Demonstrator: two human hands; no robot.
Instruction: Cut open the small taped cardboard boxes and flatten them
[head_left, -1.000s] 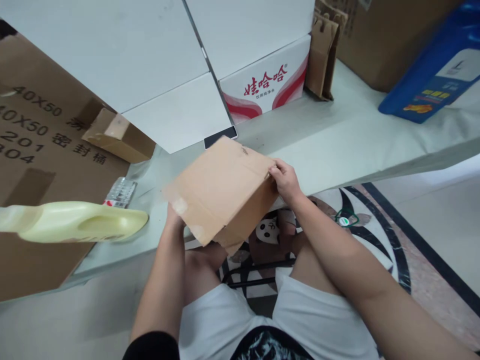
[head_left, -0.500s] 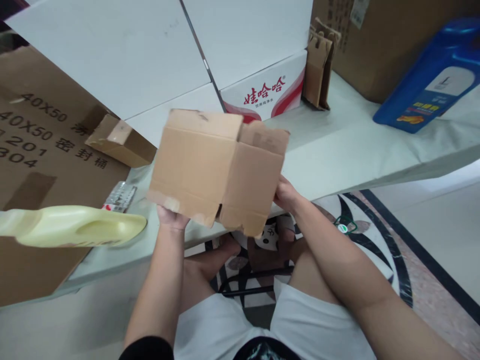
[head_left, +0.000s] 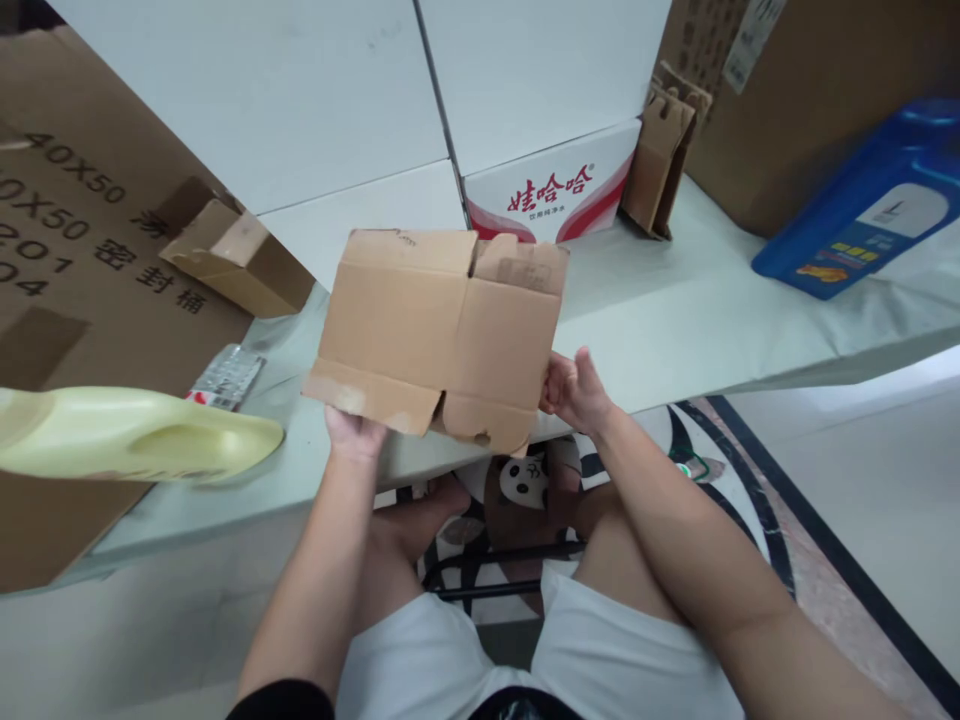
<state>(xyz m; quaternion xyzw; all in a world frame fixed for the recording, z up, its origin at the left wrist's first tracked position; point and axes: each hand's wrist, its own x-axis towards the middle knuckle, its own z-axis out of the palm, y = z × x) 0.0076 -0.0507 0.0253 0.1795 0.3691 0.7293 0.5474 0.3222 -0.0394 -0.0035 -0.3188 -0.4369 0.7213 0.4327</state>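
Observation:
I hold a small brown cardboard box (head_left: 439,335) upright above the front edge of the pale table (head_left: 675,310). Its bottom flaps hang loose toward me and its top flaps are folded. My left hand (head_left: 352,435) grips the box from below at its lower left corner, most fingers hidden behind the cardboard. My right hand (head_left: 574,390) holds the box's lower right edge with the fingers curled against it. Both forearms reach up from my lap.
A pale yellow jug (head_left: 135,435) lies at the left beside a clear plastic packet (head_left: 225,375). Large brown cartons (head_left: 82,230), white boxes (head_left: 300,110), a red-printed white carton (head_left: 555,185), folded cardboard (head_left: 660,160) and a blue jug (head_left: 870,205) line the back.
The box was tilted flat a second ago; I have turned it upright and raised it. My right hand slid from its top corner down to the lower right edge.

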